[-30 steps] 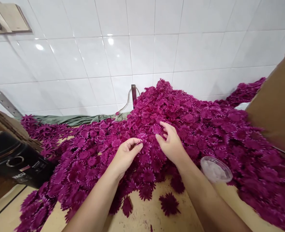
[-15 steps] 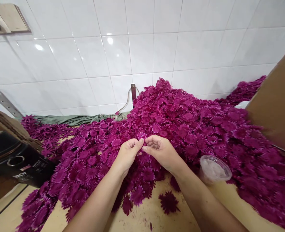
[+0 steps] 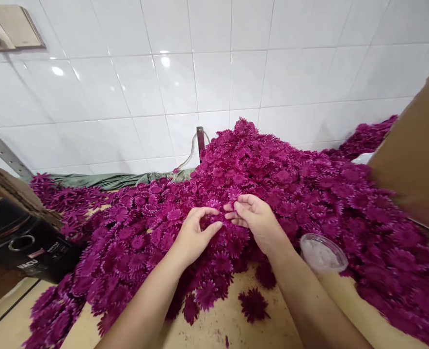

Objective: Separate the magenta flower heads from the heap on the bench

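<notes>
A big heap of purple fabric flower heads (image 3: pixel 290 189) covers the table and rises against the tiled wall. My left hand (image 3: pixel 194 235) rests on the heap's near slope, its index finger and thumb curled in a C around a purple flower. My right hand (image 3: pixel 256 218) is just to its right, fingers curled and pressed together, with the fingertips pinching a flower at the heap's surface. The two hands' fingertips are a few centimetres apart. A few loose flower heads (image 3: pixel 254 304) lie on the bare wooden tabletop (image 3: pixel 232 329) between my forearms.
A clear plastic cup (image 3: pixel 323 253) stands by my right forearm at the heap's edge. A cardboard box wall (image 3: pixel 414 155) rises at the right. A black appliance (image 3: pixel 18 240) and cardboard sit at the left. A green cloth (image 3: pixel 108 180) lies along the wall.
My hands met in a pinch over one flower half a second ago. They have since drawn slightly apart, the left thumb and index opening into a wider curl and the right hand shifting up and right.
</notes>
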Action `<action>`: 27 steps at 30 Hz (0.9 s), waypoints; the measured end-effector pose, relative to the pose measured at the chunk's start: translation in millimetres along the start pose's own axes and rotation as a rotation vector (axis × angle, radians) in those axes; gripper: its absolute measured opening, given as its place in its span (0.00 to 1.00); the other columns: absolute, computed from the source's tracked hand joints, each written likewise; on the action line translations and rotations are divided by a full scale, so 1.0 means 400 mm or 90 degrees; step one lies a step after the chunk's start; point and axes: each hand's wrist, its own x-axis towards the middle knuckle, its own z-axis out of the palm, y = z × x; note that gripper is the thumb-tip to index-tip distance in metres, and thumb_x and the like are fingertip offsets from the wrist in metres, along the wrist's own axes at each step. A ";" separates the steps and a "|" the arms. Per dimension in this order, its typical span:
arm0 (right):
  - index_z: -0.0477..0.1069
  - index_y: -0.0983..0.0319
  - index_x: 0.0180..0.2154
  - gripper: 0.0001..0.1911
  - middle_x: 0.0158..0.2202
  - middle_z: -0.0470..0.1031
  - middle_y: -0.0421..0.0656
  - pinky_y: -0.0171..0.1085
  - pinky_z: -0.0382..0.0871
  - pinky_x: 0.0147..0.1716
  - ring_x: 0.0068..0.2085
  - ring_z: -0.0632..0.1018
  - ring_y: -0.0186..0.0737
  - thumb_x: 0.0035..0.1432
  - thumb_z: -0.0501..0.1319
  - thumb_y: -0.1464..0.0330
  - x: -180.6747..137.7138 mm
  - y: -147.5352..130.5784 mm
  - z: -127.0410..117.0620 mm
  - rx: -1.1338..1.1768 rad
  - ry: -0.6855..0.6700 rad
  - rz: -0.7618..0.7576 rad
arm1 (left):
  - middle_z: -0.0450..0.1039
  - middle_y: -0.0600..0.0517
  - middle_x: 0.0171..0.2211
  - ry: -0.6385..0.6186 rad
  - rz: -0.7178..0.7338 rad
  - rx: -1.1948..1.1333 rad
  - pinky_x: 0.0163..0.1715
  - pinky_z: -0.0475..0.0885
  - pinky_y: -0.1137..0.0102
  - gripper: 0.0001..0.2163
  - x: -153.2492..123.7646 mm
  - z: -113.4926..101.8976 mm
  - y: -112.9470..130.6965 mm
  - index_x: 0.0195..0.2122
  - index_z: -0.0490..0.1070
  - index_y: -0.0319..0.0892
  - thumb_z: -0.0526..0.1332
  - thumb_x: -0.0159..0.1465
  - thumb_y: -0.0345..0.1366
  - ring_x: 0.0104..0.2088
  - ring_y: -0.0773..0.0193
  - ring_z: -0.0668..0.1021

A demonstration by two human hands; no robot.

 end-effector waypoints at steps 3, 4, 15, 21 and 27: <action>0.64 0.63 0.27 0.18 0.20 0.70 0.33 0.30 0.62 0.24 0.20 0.69 0.26 0.30 0.68 0.69 -0.005 0.017 -0.007 0.019 -0.005 0.002 | 0.70 0.49 0.38 0.041 0.008 0.018 0.42 0.63 0.67 0.11 0.003 0.007 0.003 0.36 0.72 0.42 0.60 0.50 0.31 0.38 0.61 0.71; 0.64 0.63 0.27 0.19 0.20 0.70 0.33 0.30 0.62 0.24 0.20 0.69 0.26 0.29 0.68 0.69 -0.004 0.022 -0.012 0.023 -0.001 0.005 | 0.71 0.48 0.38 0.046 -0.010 0.003 0.42 0.64 0.67 0.10 0.003 0.009 0.005 0.35 0.72 0.41 0.59 0.50 0.31 0.38 0.62 0.72; 0.62 0.62 0.26 0.20 0.15 0.60 0.29 0.30 0.53 0.18 0.17 0.60 0.26 0.29 0.68 0.66 -0.037 0.034 -0.001 -0.210 -0.012 -0.064 | 0.71 0.53 0.26 -0.131 -0.180 -0.231 0.31 0.63 0.73 0.14 0.007 0.044 0.032 0.31 0.72 0.39 0.64 0.47 0.43 0.28 0.68 0.71; 0.61 0.61 0.28 0.19 0.16 0.60 0.30 0.31 0.56 0.20 0.19 0.63 0.28 0.34 0.67 0.67 -0.052 0.022 -0.016 -0.306 -0.040 -0.090 | 0.63 0.58 0.18 -0.242 -0.243 -0.358 0.24 0.58 0.76 0.14 0.007 0.030 0.032 0.21 0.67 0.38 0.64 0.47 0.45 0.20 0.74 0.64; 0.62 0.61 0.28 0.16 0.22 0.66 0.33 0.32 0.61 0.27 0.25 0.68 0.29 0.35 0.66 0.68 -0.056 0.023 -0.016 -0.186 -0.143 -0.082 | 0.64 0.58 0.19 -0.146 -0.189 -0.310 0.25 0.59 0.75 0.11 0.016 0.042 0.029 0.22 0.67 0.38 0.65 0.46 0.40 0.21 0.73 0.65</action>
